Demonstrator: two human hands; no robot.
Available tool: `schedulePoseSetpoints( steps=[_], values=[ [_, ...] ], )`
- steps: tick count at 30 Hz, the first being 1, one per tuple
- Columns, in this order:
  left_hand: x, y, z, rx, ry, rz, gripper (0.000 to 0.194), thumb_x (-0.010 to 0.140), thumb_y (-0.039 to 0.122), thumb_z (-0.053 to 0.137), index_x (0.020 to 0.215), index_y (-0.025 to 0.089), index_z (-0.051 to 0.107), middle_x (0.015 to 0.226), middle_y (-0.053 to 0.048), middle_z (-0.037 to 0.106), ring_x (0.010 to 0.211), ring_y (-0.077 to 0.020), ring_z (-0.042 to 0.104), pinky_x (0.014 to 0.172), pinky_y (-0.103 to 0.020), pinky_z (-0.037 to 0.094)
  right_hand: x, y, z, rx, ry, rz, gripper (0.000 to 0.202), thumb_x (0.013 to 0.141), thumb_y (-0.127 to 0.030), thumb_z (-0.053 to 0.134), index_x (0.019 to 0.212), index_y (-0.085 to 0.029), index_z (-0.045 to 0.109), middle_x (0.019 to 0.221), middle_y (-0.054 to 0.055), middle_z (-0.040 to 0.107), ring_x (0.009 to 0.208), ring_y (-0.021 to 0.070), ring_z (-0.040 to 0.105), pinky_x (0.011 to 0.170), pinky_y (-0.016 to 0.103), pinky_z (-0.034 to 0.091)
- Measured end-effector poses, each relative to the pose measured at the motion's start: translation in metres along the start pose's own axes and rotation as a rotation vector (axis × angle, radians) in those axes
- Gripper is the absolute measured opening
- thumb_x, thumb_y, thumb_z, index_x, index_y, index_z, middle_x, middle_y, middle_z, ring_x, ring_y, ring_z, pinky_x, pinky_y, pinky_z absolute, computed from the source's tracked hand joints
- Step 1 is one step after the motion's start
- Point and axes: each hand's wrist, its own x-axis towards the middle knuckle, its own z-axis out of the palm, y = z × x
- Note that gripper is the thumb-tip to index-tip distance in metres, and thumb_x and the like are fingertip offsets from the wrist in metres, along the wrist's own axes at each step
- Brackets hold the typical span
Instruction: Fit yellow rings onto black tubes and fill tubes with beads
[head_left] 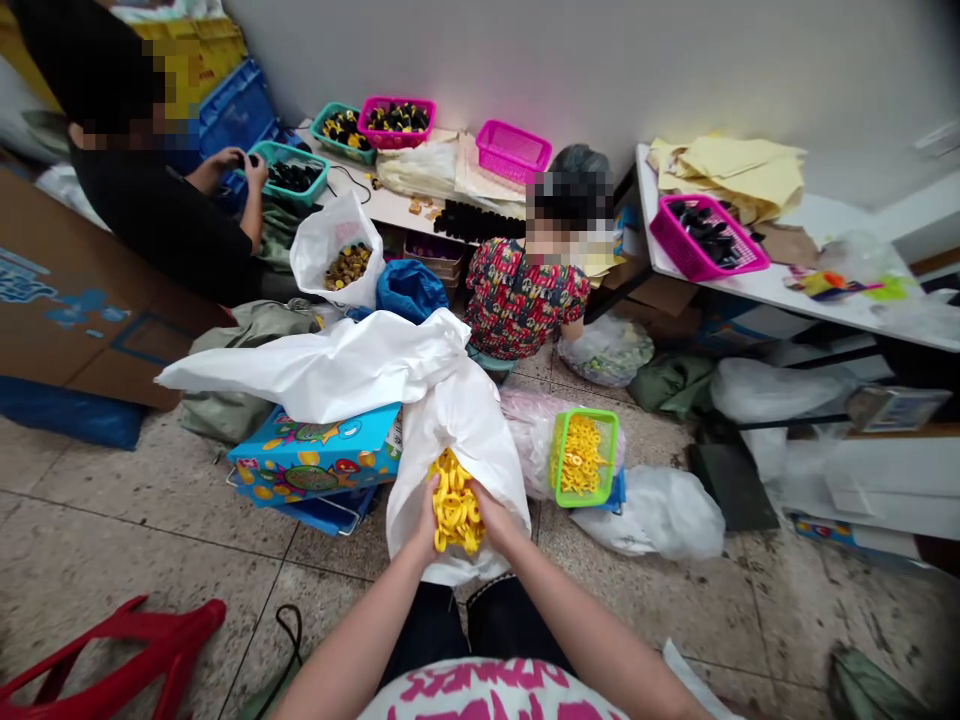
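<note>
At the mouth of a white sack [480,410], close before me, my left hand [427,522] and right hand [490,512] were cupped around a heap of yellow pieces [456,508], palms facing, fingers half-curled; whether the fingertips met beneath, I could not tell. Heap lay between both hands, within the sack's opening. Just left: a bright blue printed box [315,455], white sheeting [330,365] draped over its upper side. To the right, a lime-green basket [613,450] held more yellow pieces, a pale plastic bag [664,515] near it. Beyond the sack, a blue bag [412,290] and a white bag [309,240] of small brownish bits. Farther off, a person in a patterned shirt [521,300] sat, back toward me; at left, a person in black [150,215] held something dark beside a teal basket [324,180].
</note>
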Motion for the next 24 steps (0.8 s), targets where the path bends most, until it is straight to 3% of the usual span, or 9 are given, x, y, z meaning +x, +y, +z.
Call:
schedulePoseSetpoints(
  steps=[5, 11, 15, 20, 24],
  values=[
    [-0.017, -0.004, -0.001, 0.009, 0.011, 0.043, 0.051, 0.092, 0.044, 0.046, 0.133, 0.015, 0.052, 0.118, -0.014, 0.067, 0.113, -0.0297, 0.062, 0.101, -0.043, 0.047, -0.021, -0.011, -0.001, 0.077, -0.1, -0.01, 0.034, 0.077, -0.042, 0.06, 0.101, -0.021, 0.068, 0.101, 0.005, 0.072, 0.094, 0.0235, 0.066, 0.086, 0.034, 0.05],
    [-0.038, -0.005, 0.003, 0.012, -0.015, 0.153, 0.059, 0.079, 0.048, 0.063, 0.13, 0.018, 0.055, 0.119, -0.011, 0.067, 0.113, -0.0309, 0.062, 0.1, -0.041, 0.048, -0.044, -0.031, 0.004, 0.184, -0.244, -0.042, 0.039, 0.08, -0.043, 0.057, 0.105, -0.014, 0.066, 0.097, 0.01, 0.071, 0.091, 0.0257, 0.066, 0.079, 0.034, 0.052],
    [-0.047, -0.006, 0.001, 0.05, -0.044, 0.254, 0.067, 0.075, 0.05, 0.067, 0.131, 0.017, 0.053, 0.121, -0.012, 0.066, 0.113, -0.0316, 0.062, 0.101, -0.043, 0.046, -0.053, -0.034, 0.005, 0.213, -0.269, -0.053, 0.039, 0.081, -0.042, 0.058, 0.108, -0.014, 0.065, 0.105, 0.01, 0.069, 0.097, 0.0258, 0.065, 0.081, 0.034, 0.052],
    [-0.058, -0.006, -0.005, 0.064, -0.085, 0.263, 0.068, 0.078, 0.054, 0.062, 0.135, 0.018, 0.05, 0.122, -0.014, 0.065, 0.113, -0.0338, 0.061, 0.099, -0.047, 0.047, -0.065, -0.043, 0.01, 0.226, -0.302, -0.074, 0.04, 0.08, -0.043, 0.063, 0.11, -0.016, 0.065, 0.108, 0.009, 0.069, 0.095, 0.0252, 0.065, 0.084, 0.034, 0.051],
    [-0.074, 0.001, 0.002, 0.029, -0.089, 0.361, 0.068, 0.078, 0.05, 0.063, 0.138, 0.022, 0.046, 0.126, -0.01, 0.063, 0.121, -0.0318, 0.056, 0.101, -0.044, 0.046, -0.074, -0.056, 0.015, 0.209, -0.311, -0.093, 0.042, 0.08, -0.043, 0.064, 0.112, -0.015, 0.065, 0.107, 0.009, 0.069, 0.095, 0.0257, 0.065, 0.086, 0.035, 0.05]
  ],
)
